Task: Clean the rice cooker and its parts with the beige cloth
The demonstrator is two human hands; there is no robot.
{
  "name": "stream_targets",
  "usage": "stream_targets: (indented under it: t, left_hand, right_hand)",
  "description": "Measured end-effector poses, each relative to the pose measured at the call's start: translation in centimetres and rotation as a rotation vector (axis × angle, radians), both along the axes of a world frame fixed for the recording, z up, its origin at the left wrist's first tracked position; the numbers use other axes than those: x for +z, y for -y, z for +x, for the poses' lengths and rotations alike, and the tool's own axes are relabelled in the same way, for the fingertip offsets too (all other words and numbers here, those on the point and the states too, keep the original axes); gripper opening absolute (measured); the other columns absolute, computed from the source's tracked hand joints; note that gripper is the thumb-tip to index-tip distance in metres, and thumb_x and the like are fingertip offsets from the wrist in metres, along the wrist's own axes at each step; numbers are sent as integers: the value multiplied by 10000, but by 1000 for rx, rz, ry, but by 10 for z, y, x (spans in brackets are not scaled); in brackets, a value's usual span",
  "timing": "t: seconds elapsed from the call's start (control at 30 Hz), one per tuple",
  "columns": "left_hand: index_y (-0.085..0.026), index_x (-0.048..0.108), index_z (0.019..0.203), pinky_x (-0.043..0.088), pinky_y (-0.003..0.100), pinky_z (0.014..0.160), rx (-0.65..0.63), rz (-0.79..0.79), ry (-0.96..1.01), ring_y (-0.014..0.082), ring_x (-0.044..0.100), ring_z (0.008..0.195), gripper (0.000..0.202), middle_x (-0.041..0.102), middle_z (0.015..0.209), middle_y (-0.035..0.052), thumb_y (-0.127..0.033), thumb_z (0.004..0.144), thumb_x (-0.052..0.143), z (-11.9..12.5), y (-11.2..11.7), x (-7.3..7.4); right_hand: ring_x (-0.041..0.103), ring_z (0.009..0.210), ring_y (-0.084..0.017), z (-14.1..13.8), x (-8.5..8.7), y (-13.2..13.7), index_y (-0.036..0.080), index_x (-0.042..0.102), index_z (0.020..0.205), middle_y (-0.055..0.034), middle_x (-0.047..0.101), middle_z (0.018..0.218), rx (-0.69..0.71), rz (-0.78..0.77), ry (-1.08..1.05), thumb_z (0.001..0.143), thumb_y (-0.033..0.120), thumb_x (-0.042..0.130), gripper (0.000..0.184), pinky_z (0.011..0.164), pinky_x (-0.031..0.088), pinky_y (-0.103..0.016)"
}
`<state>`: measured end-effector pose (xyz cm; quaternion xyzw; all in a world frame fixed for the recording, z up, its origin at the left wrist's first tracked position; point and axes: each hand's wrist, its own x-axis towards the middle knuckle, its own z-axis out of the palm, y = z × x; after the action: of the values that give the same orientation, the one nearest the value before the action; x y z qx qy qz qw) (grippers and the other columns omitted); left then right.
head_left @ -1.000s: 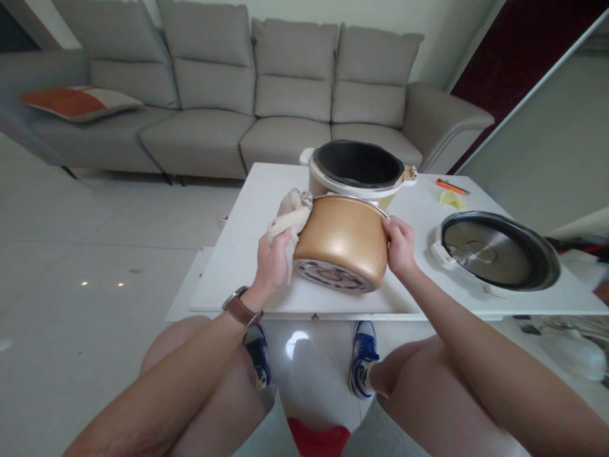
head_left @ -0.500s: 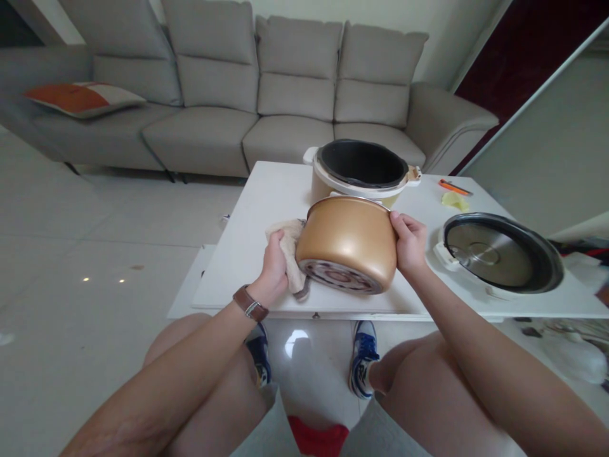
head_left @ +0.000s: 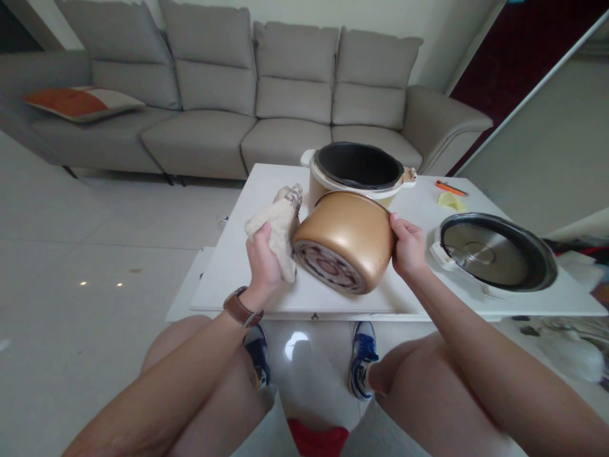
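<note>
A gold-coloured inner pot [head_left: 349, 231] is tipped over the table, its stained round base facing me and its mouth turned away. My right hand [head_left: 408, 244] grips it at the right rim, thumb on the outside. In my left hand [head_left: 264, 263] is a bunched beige cloth [head_left: 281, 225] with a dark-patterned end, close against the pot's left side; whether they touch I cannot tell. Just behind the pot stands the rice cooker body [head_left: 359, 166], uncovered, with a dark inside. The inside of the pot is hidden.
On the white table [head_left: 228, 270], a round cooker lid [head_left: 495, 251] lies at the right, inner side up. Beyond it are an orange-handled tool [head_left: 451, 188] and a yellow scrap [head_left: 451, 202]. A grey sofa [head_left: 285, 136] runs along behind; my knees flank the table's front edge.
My left hand has shifted left and turned, raising the cloth away from the pot's side. The pot has tilted, its base swinging toward the lower left. My right hand keeps its hold.
</note>
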<state>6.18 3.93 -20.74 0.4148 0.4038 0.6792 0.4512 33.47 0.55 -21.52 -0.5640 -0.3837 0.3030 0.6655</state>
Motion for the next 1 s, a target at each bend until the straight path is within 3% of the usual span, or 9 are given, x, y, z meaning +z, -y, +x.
stream_targets:
  t: [0.1, 0.2, 0.4, 0.53, 0.6, 0.67, 0.77, 0.87, 1.0]
  left_hand:
    - [-136, 755, 964, 516, 417, 1058, 65, 42, -66, 296, 701, 1126, 404, 789, 1090, 98, -489, 927, 563, -7, 3, 6]
    - [-188, 759, 926, 500, 441, 1093, 47, 43, -84, 325, 665, 1212, 393, 783, 1106, 77, -541, 924, 586, -14, 3, 9]
    - [-192, 719, 888, 517, 401, 1071, 159, 63, -24, 262, 687, 1121, 276, 776, 963, 35, -439, 900, 594, -16, -2, 13]
    - [-218, 737, 913, 477, 437, 1137, 151, 89, -78, 291, 640, 1247, 252, 777, 1029, 40, -441, 884, 622, -17, 3, 18]
    - [-231, 770, 1052, 446, 471, 1177, 68, 195, -156, 317, 605, 1323, 319, 767, 1177, 63, -470, 890, 635, -18, 9, 18]
    - [-264, 765, 1216, 377, 510, 1233, -78, 407, -293, 335, 570, 1386, 419, 719, 1346, 72, -501, 891, 650, -20, 14, 16]
    - [-303, 765, 1263, 237, 576, 1290, -354, 658, -590, 368, 551, 1415, 519, 683, 1424, 80, -575, 822, 730, -21, 19, 14]
    - [-321, 776, 1238, 168, 605, 1298, -547, 682, -801, 384, 535, 1428, 590, 686, 1422, 84, -648, 747, 782, -19, 23, 13]
    - [-330, 734, 1311, 181, 586, 1296, -613, 786, -879, 355, 521, 1447, 552, 652, 1469, 82, -623, 846, 693, -13, 36, 9]
  right_hand:
    - [523, 594, -158, 3, 0, -1, 228, 586, 635, 19, 594, 616, -6, 8, -36, 759, 678, 793, 510, 523, 394, -287]
    - [594, 651, -188, 8, -2, -2, 239, 617, 694, 13, 640, 649, 19, -32, -76, 771, 664, 787, 464, 561, 464, -305]
    - [736, 786, -250, 5, -4, -3, 247, 729, 960, -28, 791, 845, 148, -245, -322, 845, 596, 725, 367, 704, 614, -390]
    - [752, 774, -225, 0, -8, -6, 231, 740, 963, -31, 815, 887, 135, -334, -447, 871, 500, 735, 285, 729, 640, -370]
    - [753, 760, -217, -1, -9, -7, 226, 744, 955, -30, 818, 888, 114, -329, -447, 855, 486, 764, 280, 712, 643, -354]
    - [759, 766, -227, -3, -9, -7, 223, 746, 948, -36, 819, 883, 123, -321, -415, 833, 505, 788, 308, 700, 645, -356]
    - [779, 838, -261, -6, -6, -6, 222, 750, 961, -55, 824, 905, 193, -307, -372, 820, 560, 785, 368, 739, 655, -388]
    - [783, 916, -285, -9, -3, -2, 224, 760, 1001, -65, 828, 960, 255, -306, -390, 825, 563, 768, 381, 806, 656, -428]
    - [785, 878, -310, -7, -6, 1, 219, 766, 952, -80, 827, 914, 249, -303, -366, 828, 521, 774, 326, 796, 658, -465]
